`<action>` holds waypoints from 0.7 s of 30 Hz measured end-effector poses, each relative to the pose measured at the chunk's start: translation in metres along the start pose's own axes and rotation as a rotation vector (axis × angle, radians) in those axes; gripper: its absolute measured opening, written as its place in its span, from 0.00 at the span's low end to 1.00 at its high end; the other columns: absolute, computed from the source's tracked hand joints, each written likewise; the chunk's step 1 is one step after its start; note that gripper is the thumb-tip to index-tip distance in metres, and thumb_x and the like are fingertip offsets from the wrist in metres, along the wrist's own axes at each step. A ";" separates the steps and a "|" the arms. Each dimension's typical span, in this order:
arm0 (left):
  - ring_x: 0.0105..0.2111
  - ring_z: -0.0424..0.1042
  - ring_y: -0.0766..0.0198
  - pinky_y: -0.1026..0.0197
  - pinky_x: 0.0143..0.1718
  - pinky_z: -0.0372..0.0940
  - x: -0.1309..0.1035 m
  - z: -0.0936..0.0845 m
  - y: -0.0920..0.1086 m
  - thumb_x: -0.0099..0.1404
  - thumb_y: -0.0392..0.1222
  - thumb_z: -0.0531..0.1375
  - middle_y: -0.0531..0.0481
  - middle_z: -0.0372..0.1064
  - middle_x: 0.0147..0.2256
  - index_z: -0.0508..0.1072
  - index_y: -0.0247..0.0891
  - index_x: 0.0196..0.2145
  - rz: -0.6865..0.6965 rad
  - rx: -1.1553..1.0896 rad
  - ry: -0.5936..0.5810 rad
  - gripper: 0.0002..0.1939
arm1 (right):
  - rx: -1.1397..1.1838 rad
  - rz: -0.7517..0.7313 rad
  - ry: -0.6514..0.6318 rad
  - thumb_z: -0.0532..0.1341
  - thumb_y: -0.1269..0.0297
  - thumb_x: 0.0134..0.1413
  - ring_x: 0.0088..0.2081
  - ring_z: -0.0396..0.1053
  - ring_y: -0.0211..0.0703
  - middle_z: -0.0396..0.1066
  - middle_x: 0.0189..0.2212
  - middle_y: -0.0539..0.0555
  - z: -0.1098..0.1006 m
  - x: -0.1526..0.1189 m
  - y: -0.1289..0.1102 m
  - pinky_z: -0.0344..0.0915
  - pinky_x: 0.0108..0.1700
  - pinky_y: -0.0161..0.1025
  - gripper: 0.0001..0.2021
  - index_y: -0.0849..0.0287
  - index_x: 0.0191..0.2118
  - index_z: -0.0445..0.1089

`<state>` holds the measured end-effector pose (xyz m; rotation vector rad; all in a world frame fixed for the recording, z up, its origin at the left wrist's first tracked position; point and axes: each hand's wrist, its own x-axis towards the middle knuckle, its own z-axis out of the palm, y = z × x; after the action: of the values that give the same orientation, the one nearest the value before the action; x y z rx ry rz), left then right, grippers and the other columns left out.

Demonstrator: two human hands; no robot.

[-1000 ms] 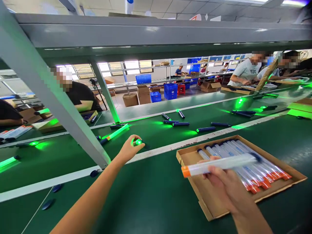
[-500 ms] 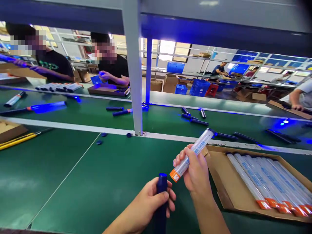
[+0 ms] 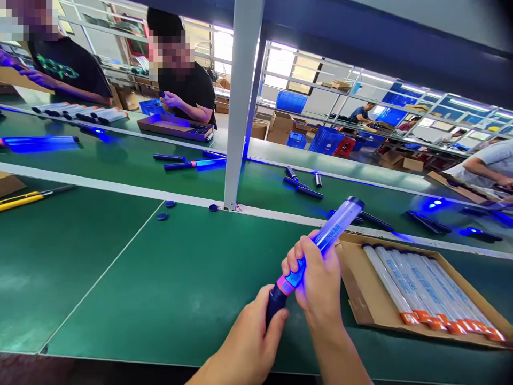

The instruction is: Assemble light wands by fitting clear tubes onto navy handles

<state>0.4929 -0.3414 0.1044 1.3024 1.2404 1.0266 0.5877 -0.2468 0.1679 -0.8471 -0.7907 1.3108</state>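
Note:
My left hand point(image 3: 260, 331) is closed around a dark blue cylinder point(image 3: 276, 303), low in the middle of the view. My right hand point(image 3: 316, 270) grips a clear tube point(image 3: 339, 227) with blue print, a dark cap at its upper end and an orange band at its lower end. The tube's banded end meets the top of the dark cylinder, and the two lie nearly in one slanting line. Blue light glows through the tube. How far one goes into the other I cannot tell.
An open cardboard box point(image 3: 372, 313) at the right holds several capped clear tubes point(image 3: 420, 283). Dark cylinders lie on the conveyor point(image 3: 272, 198) behind a grey post point(image 3: 240, 107). Small dark caps point(image 3: 162, 216) and a yellow-handled tool point(image 3: 24, 200) are at the left. People work beyond.
The dark cylinder has tilted and now touches the tube's orange-banded end. The tube has turned blue with light. The camera view has shifted and tilted.

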 end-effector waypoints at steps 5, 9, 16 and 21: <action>0.37 0.73 0.56 0.59 0.38 0.60 0.007 0.002 -0.001 0.72 0.49 0.55 0.44 0.76 0.42 0.68 0.43 0.51 0.010 0.139 0.063 0.14 | -0.108 0.059 0.049 0.64 0.65 0.55 0.15 0.55 0.31 0.57 0.18 0.39 0.008 0.003 0.002 0.59 0.16 0.30 0.11 0.53 0.34 0.58; 0.26 0.68 0.64 0.63 0.28 0.61 0.013 0.000 0.003 0.71 0.53 0.56 0.49 0.72 0.32 0.69 0.41 0.45 -0.060 -0.095 0.006 0.13 | -0.179 0.141 -0.012 0.69 0.57 0.53 0.18 0.60 0.32 0.62 0.20 0.41 0.010 0.010 0.000 0.63 0.17 0.31 0.16 0.54 0.37 0.60; 0.11 0.48 0.78 0.72 0.10 0.51 0.019 -0.017 0.016 0.70 0.55 0.56 0.59 0.58 0.24 0.68 0.39 0.43 -0.240 -0.939 -0.433 0.16 | 0.150 0.327 -0.419 0.65 0.49 0.57 0.26 0.70 0.41 0.70 0.29 0.48 0.004 0.040 -0.022 0.75 0.29 0.45 0.17 0.55 0.44 0.66; 0.13 0.52 0.77 0.72 0.11 0.52 0.015 -0.010 0.027 0.68 0.59 0.57 0.59 0.59 0.25 0.66 0.39 0.40 -0.261 -0.683 -0.321 0.19 | 0.312 0.268 -0.402 0.65 0.57 0.58 0.17 0.58 0.31 0.60 0.20 0.41 0.013 0.047 -0.021 0.63 0.17 0.30 0.09 0.55 0.38 0.67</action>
<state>0.4879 -0.3237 0.1309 0.7120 0.6948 0.8949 0.5910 -0.2007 0.1934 -0.4530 -0.7693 1.8237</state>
